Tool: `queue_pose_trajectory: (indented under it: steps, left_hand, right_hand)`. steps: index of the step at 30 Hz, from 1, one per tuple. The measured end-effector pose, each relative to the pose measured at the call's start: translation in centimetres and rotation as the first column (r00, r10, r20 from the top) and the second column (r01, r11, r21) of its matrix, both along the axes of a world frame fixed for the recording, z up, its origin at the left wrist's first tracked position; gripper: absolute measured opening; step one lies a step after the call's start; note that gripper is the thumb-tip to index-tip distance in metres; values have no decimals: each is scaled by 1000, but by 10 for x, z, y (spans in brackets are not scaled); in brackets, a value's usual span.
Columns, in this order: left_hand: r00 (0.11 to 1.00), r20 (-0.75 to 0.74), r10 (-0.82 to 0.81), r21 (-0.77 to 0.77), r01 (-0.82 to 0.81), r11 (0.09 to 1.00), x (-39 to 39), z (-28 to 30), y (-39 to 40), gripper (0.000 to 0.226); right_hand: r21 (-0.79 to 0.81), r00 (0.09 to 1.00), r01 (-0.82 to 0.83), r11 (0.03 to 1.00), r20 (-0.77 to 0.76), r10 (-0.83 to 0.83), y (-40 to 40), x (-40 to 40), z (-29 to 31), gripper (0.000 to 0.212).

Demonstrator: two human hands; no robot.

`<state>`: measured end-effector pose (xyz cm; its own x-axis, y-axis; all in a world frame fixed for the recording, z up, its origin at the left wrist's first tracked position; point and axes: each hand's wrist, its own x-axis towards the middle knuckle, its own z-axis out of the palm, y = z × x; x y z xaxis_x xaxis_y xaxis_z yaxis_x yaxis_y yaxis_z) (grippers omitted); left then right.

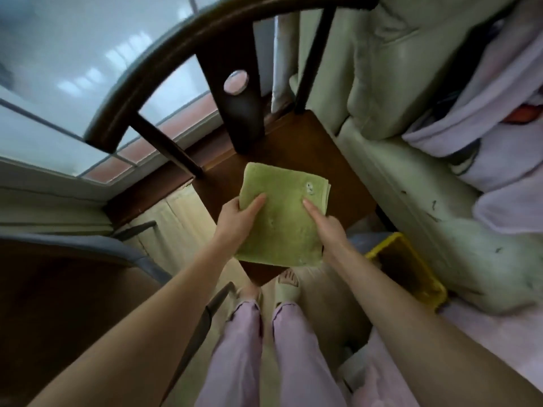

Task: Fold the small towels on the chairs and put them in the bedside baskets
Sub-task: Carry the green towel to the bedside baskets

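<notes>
Green folded towel (283, 218) gripped by left hand (238, 220) and right hand (326, 224), yellow basket (411, 259) beside chair (293, 142)

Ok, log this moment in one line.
green towel: folded, held over chair seat | left hand, right hand: gripping | yellow basket: nearby

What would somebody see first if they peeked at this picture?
Right in the middle, a folded green towel is held by both hands, the left hand gripping its left edge and the right hand its right edge, above the seat of a dark wooden chair. Low on the right, a yellow basket sits on the floor beside the bed.
</notes>
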<state>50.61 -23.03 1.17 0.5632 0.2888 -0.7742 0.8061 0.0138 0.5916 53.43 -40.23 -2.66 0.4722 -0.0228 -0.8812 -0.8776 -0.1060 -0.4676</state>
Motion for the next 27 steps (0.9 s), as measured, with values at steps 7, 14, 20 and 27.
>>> queue_pose_trajectory:
  steps: [7, 14, 20, 27]
  left_hand:
    - [916, 240, -321, 103, 305, 947, -32, 105, -82, 28]
    - [602, 412, -684, 160, 691, 704, -116, 179, -207, 39]
    - [219, 510, -832, 215, 904, 370, -254, 215, -328, 39]
    - [-124, 561, -818, 170, 985, -33, -497, 233, -445, 38]
  right_hand:
    - [-275, 887, 351, 895, 403, -224, -63, -88, 128, 53]
    - [-185, 541, 813, 552, 591, -598, -147, -240, 217, 41]
    - [-208, 247, 968, 142, 661, -709, -216, -419, 261, 33]
    - [-232, -35, 926, -299, 735, -677, -273, -676, 274, 33]
